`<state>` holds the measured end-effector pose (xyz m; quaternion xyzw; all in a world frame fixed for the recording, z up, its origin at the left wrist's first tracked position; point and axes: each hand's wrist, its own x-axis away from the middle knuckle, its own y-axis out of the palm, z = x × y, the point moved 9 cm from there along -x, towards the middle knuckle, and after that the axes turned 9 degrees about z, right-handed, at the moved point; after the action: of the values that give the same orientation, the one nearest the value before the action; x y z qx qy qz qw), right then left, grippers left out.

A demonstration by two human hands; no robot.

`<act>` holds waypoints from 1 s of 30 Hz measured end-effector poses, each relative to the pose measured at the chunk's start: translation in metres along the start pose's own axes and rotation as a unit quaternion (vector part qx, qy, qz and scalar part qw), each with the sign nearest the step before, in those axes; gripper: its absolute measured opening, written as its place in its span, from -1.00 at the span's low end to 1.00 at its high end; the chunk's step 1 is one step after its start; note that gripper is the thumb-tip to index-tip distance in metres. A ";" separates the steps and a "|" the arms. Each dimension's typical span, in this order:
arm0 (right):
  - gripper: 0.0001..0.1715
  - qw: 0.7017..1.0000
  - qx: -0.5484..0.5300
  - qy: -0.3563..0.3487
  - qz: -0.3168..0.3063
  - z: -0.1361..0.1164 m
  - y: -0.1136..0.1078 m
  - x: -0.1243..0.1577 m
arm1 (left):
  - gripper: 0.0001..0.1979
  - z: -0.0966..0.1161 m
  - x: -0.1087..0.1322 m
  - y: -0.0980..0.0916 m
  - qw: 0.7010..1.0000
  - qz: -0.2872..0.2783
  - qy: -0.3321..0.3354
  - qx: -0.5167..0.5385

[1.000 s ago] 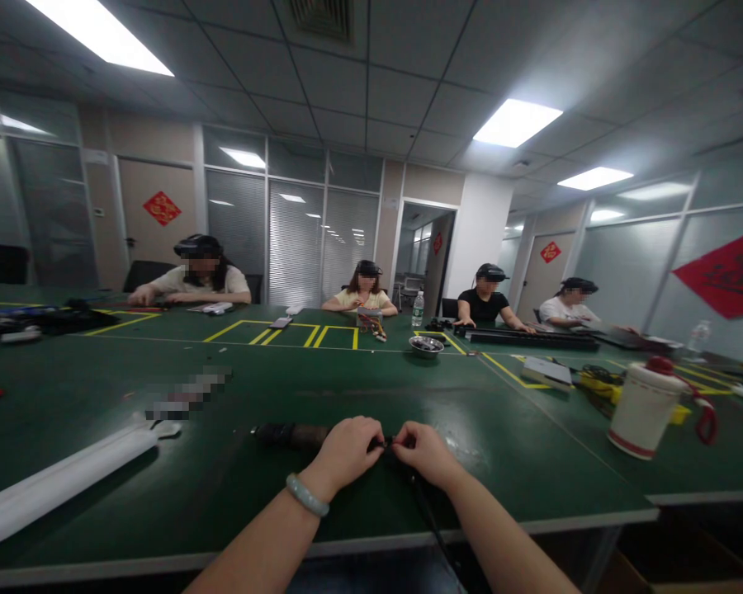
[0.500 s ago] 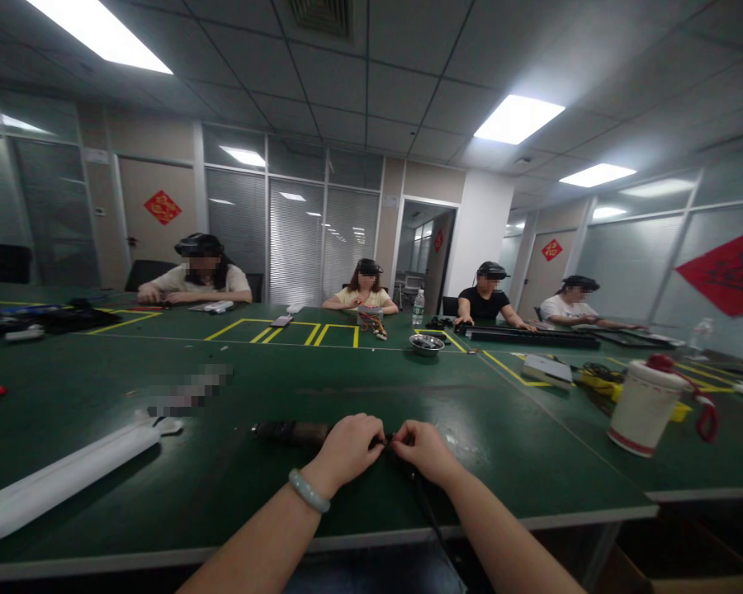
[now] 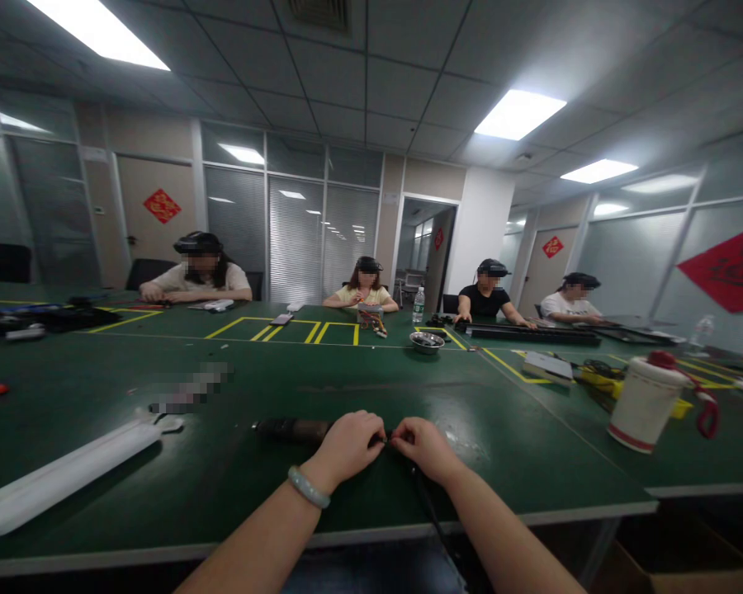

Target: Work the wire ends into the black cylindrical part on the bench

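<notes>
A dark, tube-shaped electric screwdriver (image 3: 294,430) lies on the green table, its narrow tip pointing left. My left hand (image 3: 352,443) covers its rear end, with thumb and fingers pinched together there. Close beside it, my right hand (image 3: 428,447) is also closed in a pinch, at the end of a black cable (image 3: 430,511). From under the right hand this cable runs down over the table's front edge. Between the two sets of fingertips is a small dark part, probably the plug, mostly hidden by the fingers.
A long white object (image 3: 74,474) lies at left. To the right stands a white mug with a red lid (image 3: 647,404), near a white box (image 3: 548,369). A metal bowl (image 3: 427,341) and a water bottle (image 3: 418,306) stand farther back. Several people sit across the table.
Both hands stay pinched in nearly the same place, with only a slight shift of the fingers. The screwdriver and cable have hardly moved.
</notes>
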<state>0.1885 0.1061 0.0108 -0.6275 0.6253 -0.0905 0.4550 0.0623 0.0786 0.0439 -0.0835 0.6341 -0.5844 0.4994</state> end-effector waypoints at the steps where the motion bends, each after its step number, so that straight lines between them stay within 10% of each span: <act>1: -0.92 1.000 -0.006 0.003 -0.003 0.000 0.000 0.000 | -0.94 0.000 0.000 0.000 1.000 -0.002 0.000 0.000; 30: -0.91 0.995 -0.051 0.082 0.004 0.017 0.008 0.003 | -0.96 0.002 0.000 0.003 0.999 -0.004 -0.027 -0.022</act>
<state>0.1951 0.1130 -0.0061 -0.6378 0.6672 -0.1078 0.3694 0.0653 0.0780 0.0414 -0.1126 0.6332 -0.5695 0.5120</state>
